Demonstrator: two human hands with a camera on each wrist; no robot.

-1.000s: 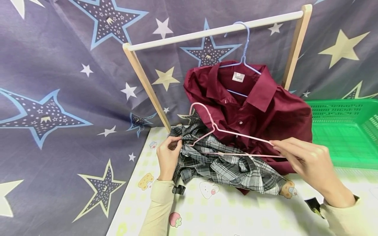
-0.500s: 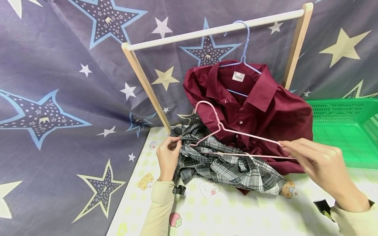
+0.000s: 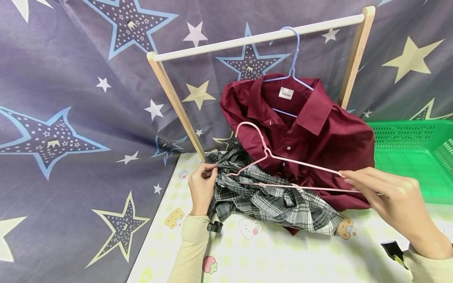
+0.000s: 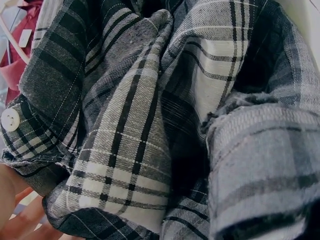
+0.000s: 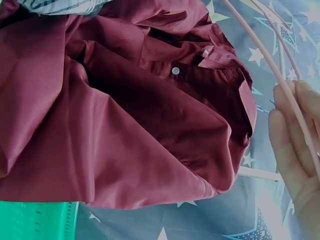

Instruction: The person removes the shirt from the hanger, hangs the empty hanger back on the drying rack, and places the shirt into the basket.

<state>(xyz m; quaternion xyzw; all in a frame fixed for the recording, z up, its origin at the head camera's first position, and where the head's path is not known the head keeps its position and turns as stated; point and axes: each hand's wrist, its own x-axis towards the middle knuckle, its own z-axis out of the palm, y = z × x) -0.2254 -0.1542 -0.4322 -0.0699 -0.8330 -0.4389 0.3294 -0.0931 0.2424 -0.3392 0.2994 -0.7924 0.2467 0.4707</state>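
Observation:
My left hand pinches the edge of a crumpled grey-and-black plaid shirt at its left end. In the left wrist view the folds of the plaid shirt fill most of the picture, with fingers at the lower left. A pink clothes hanger slants over the shirt, hook upward, its left end in among the plaid cloth. Thumb and fingers of my right hand grip the hanger's right end. The right wrist view shows this right hand against the pink wire.
Behind, a maroon shirt hangs on a blue hanger from the white bar of a wooden-legged rack. A green basket stands at the right. The patterned tablecloth spreads in front; a star-printed curtain hangs behind.
My right hand has moved to the right and slightly down, drawing the pink hanger along with it. My left hand stays in place, holding the plaid shirt.

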